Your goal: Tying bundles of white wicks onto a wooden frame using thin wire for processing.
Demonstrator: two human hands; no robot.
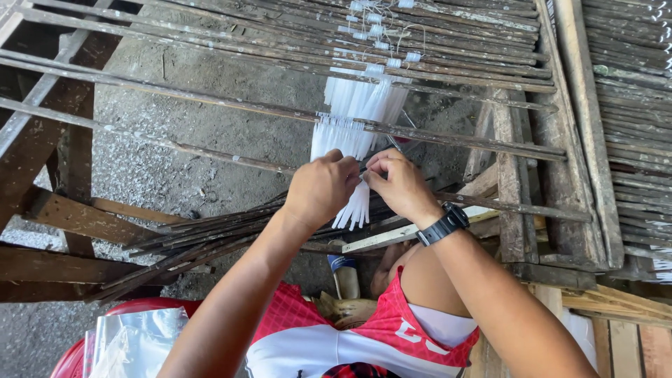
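Both hands meet mid-frame, just right of centre. Left hand (323,187) is curled, fingers closed onto the white strips (352,126); it comes in from lower left. Right hand (397,183), black watch (444,224) on the wrist, pinches the same bunch from the right; thumb and forefinger look closed on one or a few strips, though the exact contact is hidden behind the knuckles.

Strips: a translucent white bundle hanging over the wooden slats (448,136) of a rack, long axis running top to bottom in frame with a slight lean. Upper ends fan out above the hands, around centre-top; lower tips poke out below the hands, between the two wrists. So the bundle passes straight through the gap between the grips, with most of its length above them.

More small white tied pieces (378,31) sit along the slats at upper centre.

Both hands are about equally near, touching the bundle; fingertips nearly touch each other.

Around them: loose dark sticks (203,241) fanned at left-centre, concrete floor (175,154) below the rack, red stool (77,353) and clear plastic sheet (136,343) at lower left.
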